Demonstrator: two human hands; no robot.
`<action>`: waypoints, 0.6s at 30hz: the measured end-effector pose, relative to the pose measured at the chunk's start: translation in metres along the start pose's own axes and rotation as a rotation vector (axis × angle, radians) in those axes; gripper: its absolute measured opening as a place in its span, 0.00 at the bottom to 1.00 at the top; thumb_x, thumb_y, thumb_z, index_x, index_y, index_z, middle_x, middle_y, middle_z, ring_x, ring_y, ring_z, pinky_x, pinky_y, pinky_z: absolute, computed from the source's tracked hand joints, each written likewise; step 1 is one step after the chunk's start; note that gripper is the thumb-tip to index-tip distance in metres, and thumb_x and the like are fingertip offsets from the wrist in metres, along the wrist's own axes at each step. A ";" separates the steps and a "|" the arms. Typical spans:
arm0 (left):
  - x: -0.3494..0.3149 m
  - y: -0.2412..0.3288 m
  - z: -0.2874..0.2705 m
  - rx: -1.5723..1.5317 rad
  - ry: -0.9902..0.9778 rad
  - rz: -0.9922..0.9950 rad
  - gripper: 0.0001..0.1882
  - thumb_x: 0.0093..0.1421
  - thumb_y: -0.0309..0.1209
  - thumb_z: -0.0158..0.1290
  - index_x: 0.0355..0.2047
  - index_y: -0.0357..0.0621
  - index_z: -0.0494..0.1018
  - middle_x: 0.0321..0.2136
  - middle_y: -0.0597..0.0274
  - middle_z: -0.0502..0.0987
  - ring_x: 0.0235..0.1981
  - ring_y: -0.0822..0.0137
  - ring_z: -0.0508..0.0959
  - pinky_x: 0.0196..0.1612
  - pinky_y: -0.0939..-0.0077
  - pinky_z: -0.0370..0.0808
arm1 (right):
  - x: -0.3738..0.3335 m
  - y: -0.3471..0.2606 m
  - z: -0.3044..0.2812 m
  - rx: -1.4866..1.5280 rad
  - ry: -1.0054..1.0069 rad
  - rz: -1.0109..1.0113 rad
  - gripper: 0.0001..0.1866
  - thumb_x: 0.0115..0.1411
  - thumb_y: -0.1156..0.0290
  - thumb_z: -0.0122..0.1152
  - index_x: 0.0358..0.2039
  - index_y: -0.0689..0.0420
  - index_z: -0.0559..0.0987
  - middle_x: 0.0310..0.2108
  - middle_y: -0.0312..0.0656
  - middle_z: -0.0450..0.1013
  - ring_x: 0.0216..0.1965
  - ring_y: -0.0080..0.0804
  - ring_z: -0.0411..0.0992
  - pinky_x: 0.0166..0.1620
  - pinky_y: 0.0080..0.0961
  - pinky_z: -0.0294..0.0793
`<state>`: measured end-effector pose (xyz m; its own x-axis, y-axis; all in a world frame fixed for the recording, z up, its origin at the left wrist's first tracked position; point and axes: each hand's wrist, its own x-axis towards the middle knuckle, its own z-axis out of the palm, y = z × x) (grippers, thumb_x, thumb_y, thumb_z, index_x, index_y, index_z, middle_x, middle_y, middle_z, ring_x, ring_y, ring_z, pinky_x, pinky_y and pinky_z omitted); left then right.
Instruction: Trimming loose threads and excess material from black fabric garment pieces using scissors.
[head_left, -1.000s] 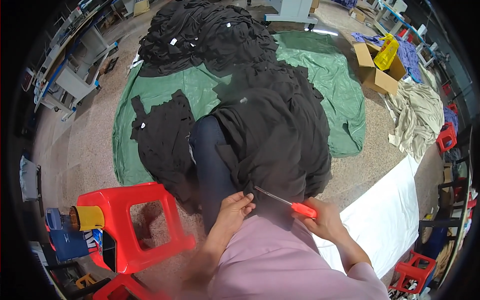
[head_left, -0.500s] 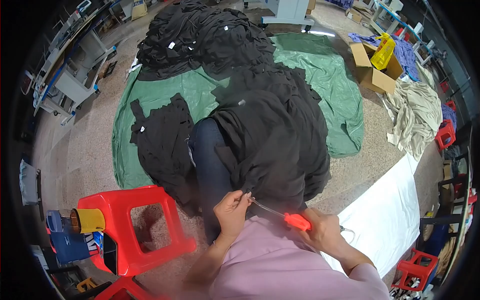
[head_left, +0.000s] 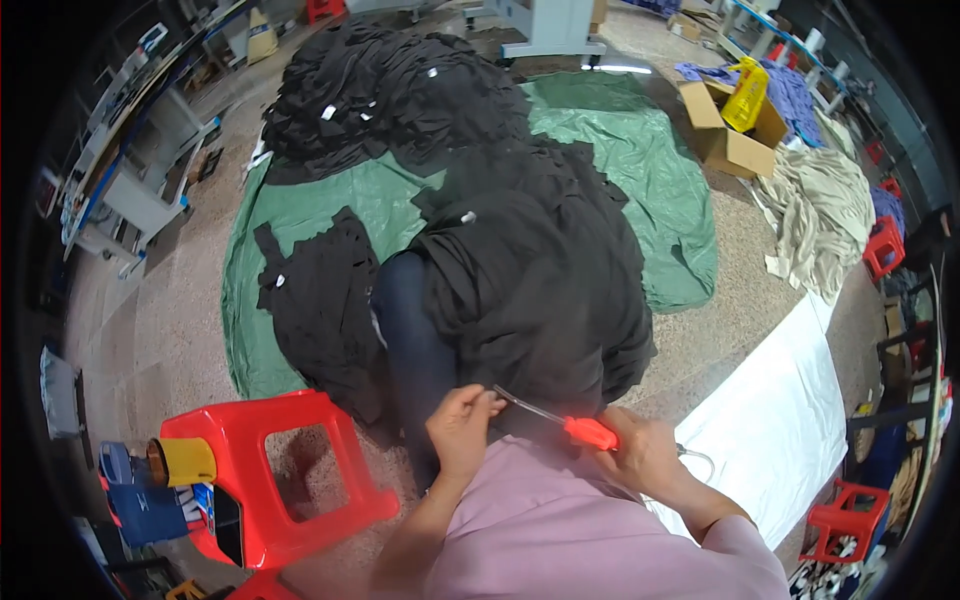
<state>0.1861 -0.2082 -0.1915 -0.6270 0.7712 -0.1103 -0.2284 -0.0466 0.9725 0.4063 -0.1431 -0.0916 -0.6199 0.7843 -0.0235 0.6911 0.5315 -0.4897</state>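
In my right hand [head_left: 645,450] is a tool with a red handle [head_left: 591,433], a thin pale shaft [head_left: 535,408] and a cord trailing behind. The shaft slants up and left, its tip beside the fingers of my left hand [head_left: 462,425]. Those fingers are pinched together at the near edge of a black garment [head_left: 530,290] draped over my lap. Whether they grip the cloth or something small is too fine to make out. Another black garment [head_left: 325,305] with a small white tag lies left of my leg.
A big heap of black garments [head_left: 390,100] rests on a green sheet [head_left: 660,180] ahead. Left of me stands a red stool [head_left: 350,470] bearing a yellow tape roll [head_left: 190,462]. Right are white sheeting [head_left: 770,420], beige cloth [head_left: 820,215] and an open carton [head_left: 750,155].
The view has shifted slightly. The tool's tip now shows just above my left fingertips, where dark cloth was before. Both hands stay close together.
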 end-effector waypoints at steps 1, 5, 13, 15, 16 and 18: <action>0.008 -0.003 -0.003 -0.048 0.031 -0.015 0.12 0.62 0.16 0.51 0.46 0.33 0.72 0.28 0.56 0.79 0.29 0.68 0.81 0.37 0.77 0.80 | 0.000 0.004 -0.001 0.053 0.045 0.016 0.13 0.51 0.62 0.67 0.32 0.54 0.74 0.25 0.44 0.74 0.23 0.52 0.74 0.26 0.43 0.72; 0.023 0.028 0.004 0.239 0.077 0.389 0.17 0.57 0.15 0.55 0.47 0.35 0.69 0.52 0.60 0.68 0.36 0.73 0.76 0.37 0.81 0.75 | 0.019 0.021 -0.003 0.389 0.396 0.245 0.12 0.56 0.66 0.68 0.38 0.56 0.78 0.29 0.48 0.76 0.28 0.51 0.76 0.31 0.35 0.73; 0.023 0.010 0.014 0.993 -0.956 0.311 0.15 0.52 0.26 0.55 0.42 0.46 0.79 0.40 0.54 0.79 0.44 0.53 0.77 0.48 0.68 0.73 | 0.001 0.035 0.007 0.221 0.470 0.263 0.13 0.55 0.70 0.66 0.41 0.57 0.77 0.34 0.47 0.69 0.41 0.45 0.68 0.45 0.36 0.68; 0.027 0.027 0.021 0.777 -0.748 0.319 0.11 0.52 0.20 0.53 0.36 0.41 0.80 0.32 0.54 0.80 0.37 0.55 0.79 0.45 0.71 0.74 | 0.006 0.041 0.012 0.193 0.544 0.189 0.16 0.54 0.70 0.68 0.45 0.52 0.78 0.37 0.47 0.68 0.37 0.51 0.72 0.38 0.38 0.72; 0.037 0.026 0.016 0.603 -0.611 0.234 0.22 0.44 0.12 0.43 0.37 0.40 0.78 0.35 0.52 0.80 0.40 0.54 0.80 0.48 0.68 0.75 | 0.007 0.040 0.011 0.224 0.508 0.184 0.18 0.54 0.70 0.68 0.47 0.51 0.77 0.38 0.48 0.69 0.38 0.50 0.73 0.40 0.38 0.73; 0.072 0.088 0.031 0.535 -0.422 0.360 0.23 0.42 0.08 0.40 0.38 0.33 0.75 0.35 0.57 0.79 0.42 0.66 0.78 0.50 0.75 0.71 | 0.009 0.044 0.014 0.404 0.508 0.161 0.24 0.55 0.69 0.68 0.53 0.50 0.74 0.39 0.49 0.75 0.40 0.46 0.77 0.42 0.34 0.74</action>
<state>0.1438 -0.1375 -0.1078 -0.2328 0.9484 0.2153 0.3951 -0.1100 0.9120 0.4266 -0.1172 -0.1255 -0.2005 0.9494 0.2416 0.5057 0.3115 -0.8045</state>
